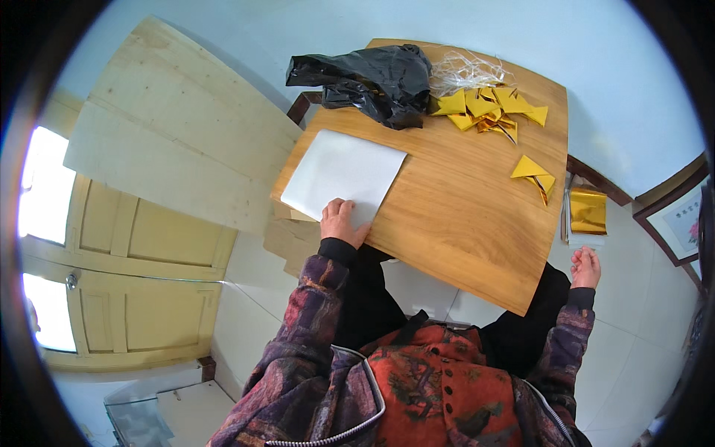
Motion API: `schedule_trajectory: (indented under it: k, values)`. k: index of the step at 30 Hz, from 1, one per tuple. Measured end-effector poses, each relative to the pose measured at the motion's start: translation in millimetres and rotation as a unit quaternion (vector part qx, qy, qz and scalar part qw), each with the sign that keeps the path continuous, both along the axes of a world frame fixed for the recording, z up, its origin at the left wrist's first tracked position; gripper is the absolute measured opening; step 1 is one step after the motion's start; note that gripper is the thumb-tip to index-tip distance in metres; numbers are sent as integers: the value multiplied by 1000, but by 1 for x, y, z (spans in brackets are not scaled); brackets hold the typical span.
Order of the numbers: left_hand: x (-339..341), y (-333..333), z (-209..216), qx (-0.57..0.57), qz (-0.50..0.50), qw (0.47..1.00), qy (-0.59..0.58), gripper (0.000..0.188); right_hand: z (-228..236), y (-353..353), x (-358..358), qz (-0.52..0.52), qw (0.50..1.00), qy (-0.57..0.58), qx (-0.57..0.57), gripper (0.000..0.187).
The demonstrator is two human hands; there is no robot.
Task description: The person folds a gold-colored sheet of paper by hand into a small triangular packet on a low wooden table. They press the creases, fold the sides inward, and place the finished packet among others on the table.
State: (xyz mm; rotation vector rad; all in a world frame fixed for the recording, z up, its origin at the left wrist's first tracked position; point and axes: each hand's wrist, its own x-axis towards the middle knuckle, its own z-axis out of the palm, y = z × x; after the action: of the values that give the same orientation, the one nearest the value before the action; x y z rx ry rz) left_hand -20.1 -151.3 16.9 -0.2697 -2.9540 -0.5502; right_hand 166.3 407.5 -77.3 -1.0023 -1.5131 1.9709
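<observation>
A white square sheet of paper lies flat near the left corner of a wooden table. My left hand rests on the sheet's near edge, fingers pressed down on it. My right hand hangs off the table's right side with fingers loosely apart and nothing in it, just below a stack of gold foil sheets. A pile of folded gold paper pieces sits at the far side of the table, and one more folded gold piece lies alone closer to the right edge.
A crumpled black plastic bag lies at the table's far left. Clear plastic wrap sits beside it. Pale wooden boards lean at the left, over yellow doors. A framed picture stands at the right.
</observation>
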Motion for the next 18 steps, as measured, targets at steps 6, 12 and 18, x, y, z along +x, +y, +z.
schedule_trajectory:
  k: [6,12,18]
  values:
    - [2,1,10,-3,-33,997,-66,64,6,-12,13,-12,999,40,4,21]
    - [7,-29,18,6,-147,985,-89,68,10,-21,23,-8,998,65,21,18]
    - [-6,-42,11,35,-198,976,-79,56,9,-19,21,-4,997,67,38,17]
